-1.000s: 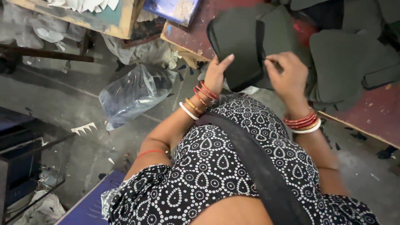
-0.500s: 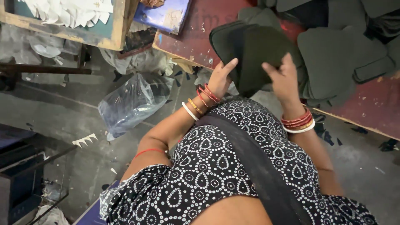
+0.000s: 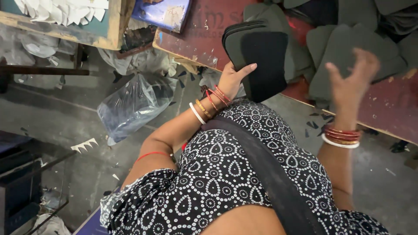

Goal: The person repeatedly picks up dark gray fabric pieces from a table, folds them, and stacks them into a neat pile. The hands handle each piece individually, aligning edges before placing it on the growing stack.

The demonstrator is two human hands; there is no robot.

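Dark felt-like pieces point(image 3: 257, 52), flat and matte with rounded top corners, stand on edge as a small stack at the near edge of the bench point(image 3: 196, 39). The left hand point(image 3: 233, 78) has hold of this stack from its left side, thumb stretched up along the front piece and the other fingers hidden behind, so the grip is closed around the edges. The front piece looks almost black and smooth; those behind it show as thin grey layers at the top.

The right hand point(image 3: 348, 80) is raised in the air above the bench, fingers spread and loosely curled, holding nothing; it is blurred. Red and white bangles ring both wrists.

More cut pieces of the same grey-green material point(image 3: 348, 48) lie overlapping in a loose heap on the bench to the right, soft-edged and dull. The bench top is worn maroon with a chipped pale edge. A blue, scuffed flat sheet point(image 3: 163, 13) lies at its far left corner.

On the grey concrete floor to the left sits a crumpled clear plastic bag point(image 3: 135, 104) with dark contents, glossy and wrinkled. Small dark offcuts are scattered on the floor near the bench.
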